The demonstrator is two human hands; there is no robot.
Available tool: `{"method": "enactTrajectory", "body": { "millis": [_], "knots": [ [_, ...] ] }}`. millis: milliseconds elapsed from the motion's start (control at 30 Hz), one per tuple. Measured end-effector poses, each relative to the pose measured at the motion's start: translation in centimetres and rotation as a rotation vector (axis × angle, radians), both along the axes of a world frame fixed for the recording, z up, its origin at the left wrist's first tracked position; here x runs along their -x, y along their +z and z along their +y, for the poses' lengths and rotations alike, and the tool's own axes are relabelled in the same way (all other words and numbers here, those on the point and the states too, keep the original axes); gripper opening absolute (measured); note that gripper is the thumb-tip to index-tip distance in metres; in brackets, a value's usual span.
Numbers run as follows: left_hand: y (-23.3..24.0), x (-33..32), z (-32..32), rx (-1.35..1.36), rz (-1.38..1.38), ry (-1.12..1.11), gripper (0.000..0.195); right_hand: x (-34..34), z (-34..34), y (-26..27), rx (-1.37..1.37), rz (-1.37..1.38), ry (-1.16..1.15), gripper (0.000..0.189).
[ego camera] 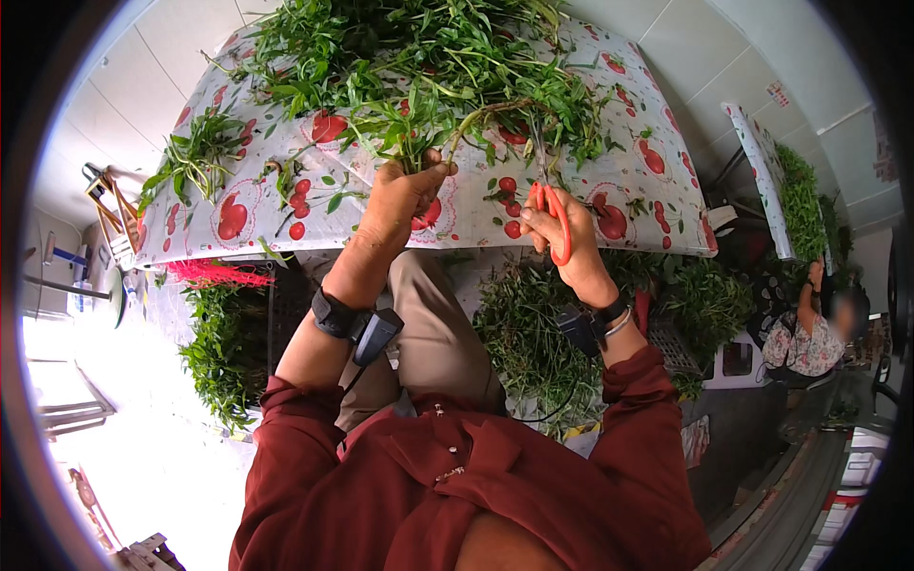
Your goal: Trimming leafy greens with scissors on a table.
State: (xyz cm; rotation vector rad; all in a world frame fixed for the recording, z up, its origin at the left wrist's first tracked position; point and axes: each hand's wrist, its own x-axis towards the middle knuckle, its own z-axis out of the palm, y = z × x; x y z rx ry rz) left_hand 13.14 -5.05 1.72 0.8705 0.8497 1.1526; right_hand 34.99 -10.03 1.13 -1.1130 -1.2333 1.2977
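My left hand (407, 189) grips a bunch of leafy green stems (403, 132) above the table. One long brownish stem (493, 110) arches from this hand to the right, towards the scissors. Red-handled scissors (543, 153) are in my right hand (571, 232), with the blades pointing away from me near the stem's far end. Whether the blades touch the stem, I cannot tell. Beyond both hands lies a large heap of leafy stems (428, 50) on a tablecloth (328, 232) printed with red fruit. A smaller bundle of stems (207, 153) lies on the left.
Below the table's left edge are pink strings (218, 273) and a dark crate (285, 307) beside upright greens (221, 350). Trimmed stems (543, 342) are piled on the floor at right. Another person (807, 328) sits at a second table (760, 178) holding greens.
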Motion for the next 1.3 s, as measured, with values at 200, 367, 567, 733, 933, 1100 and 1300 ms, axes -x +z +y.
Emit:
{"method": "enactTrajectory", "body": {
  "millis": [200,367,567,733,933,1100,1300],
  "knots": [
    [-0.63,0.42,0.21,0.016,-0.010,-0.034,0.010,0.02,0.00,0.00,0.000,-0.013,0.001,0.015],
    [-0.78,0.47,0.20,0.022,0.000,-0.032,0.010,0.01,0.00,0.01,-0.006,-0.015,0.002,0.015],
    [-0.62,0.36,0.05,0.017,-0.020,-0.042,0.010,-0.05,-0.07,0.04,-0.012,-0.009,0.008,0.016],
    [-0.48,0.33,-0.16,0.022,-0.031,-0.041,0.010,0.02,-0.11,0.05,-0.003,0.009,0.002,0.016],
    [-0.51,0.27,-0.41,0.031,-0.024,-0.021,0.010,0.07,-0.13,-0.02,0.010,0.030,-0.004,0.016],
    [-0.65,0.28,-0.57,0.034,-0.009,-0.035,0.014,0.15,-0.24,0.05,-0.011,0.028,-0.003,0.016],
    [-0.92,0.31,-0.56,0.043,-0.001,-0.035,0.013,0.23,-0.20,-0.16,-0.021,0.036,-0.020,0.016]
  ]
}}
